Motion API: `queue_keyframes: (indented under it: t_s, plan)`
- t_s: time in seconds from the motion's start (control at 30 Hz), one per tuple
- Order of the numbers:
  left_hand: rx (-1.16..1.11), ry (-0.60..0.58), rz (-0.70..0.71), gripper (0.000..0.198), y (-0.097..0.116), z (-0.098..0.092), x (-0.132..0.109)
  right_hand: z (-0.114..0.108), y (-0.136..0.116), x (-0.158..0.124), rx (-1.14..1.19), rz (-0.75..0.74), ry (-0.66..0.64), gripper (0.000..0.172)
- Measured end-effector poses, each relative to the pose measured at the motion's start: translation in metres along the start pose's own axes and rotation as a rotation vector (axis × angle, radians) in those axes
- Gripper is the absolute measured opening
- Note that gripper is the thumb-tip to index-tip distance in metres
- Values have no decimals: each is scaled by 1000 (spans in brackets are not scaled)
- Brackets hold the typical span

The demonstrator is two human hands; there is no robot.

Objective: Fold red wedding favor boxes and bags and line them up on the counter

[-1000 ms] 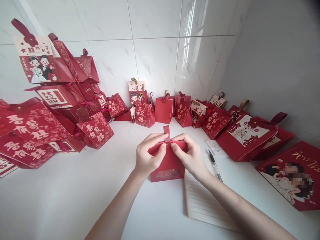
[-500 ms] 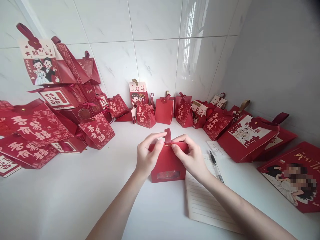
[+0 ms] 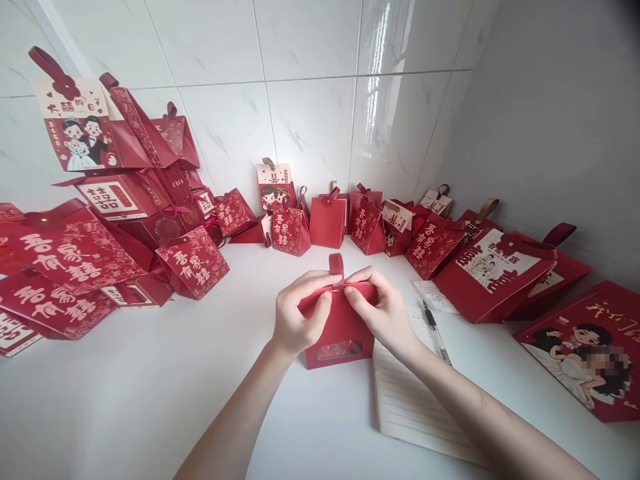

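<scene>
A small red gift box (image 3: 340, 330) with a clear window low on its front stands upright on the white table (image 3: 125, 393). My left hand (image 3: 296, 319) pinches the left side of the box's top. My right hand (image 3: 381, 310) pinches the right side. Between my fingertips a red strap tab (image 3: 336, 264) sticks up from the closed top edge. Something reddish shows through the window, too small to make out.
A lined notebook (image 3: 417, 400) lies right of the box with a black pen (image 3: 436, 323) on it. Red gift bags are stacked at the left (image 3: 75, 253), lined along the tiled wall (image 3: 327, 220) and laid at the right (image 3: 493, 270).
Both hands stay on the box top; the thumbs have pressed the top flaps closer together around the strap tab. The view has shifted slightly.
</scene>
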State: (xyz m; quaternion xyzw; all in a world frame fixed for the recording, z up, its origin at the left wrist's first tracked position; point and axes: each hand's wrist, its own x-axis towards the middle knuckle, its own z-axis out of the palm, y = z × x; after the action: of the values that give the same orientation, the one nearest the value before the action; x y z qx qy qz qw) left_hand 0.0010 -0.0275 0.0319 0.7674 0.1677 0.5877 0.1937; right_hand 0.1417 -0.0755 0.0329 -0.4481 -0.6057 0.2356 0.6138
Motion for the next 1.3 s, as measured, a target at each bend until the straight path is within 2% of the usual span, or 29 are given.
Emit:
queue_keyframes:
  t_s: [0.1,0.53,0.83,1.1,1.3]
  plan:
    - [-44,-14,17,28,0,-2,0,0,0,0,16,-4,-3,11]
    - [43,27,-5,22,2,2,0,0,2,0,-45,-10,7,11]
    - [-20,7,18,20,1,1,2,-1,3,-1,-45,-94,9,5]
    - [1,28,20,19,0,3,1,-2,3,1,-53,-81,-22,1]
    - [-57,-30,55,21,0,-1,2,-2,5,-2,-74,-144,-15,3]
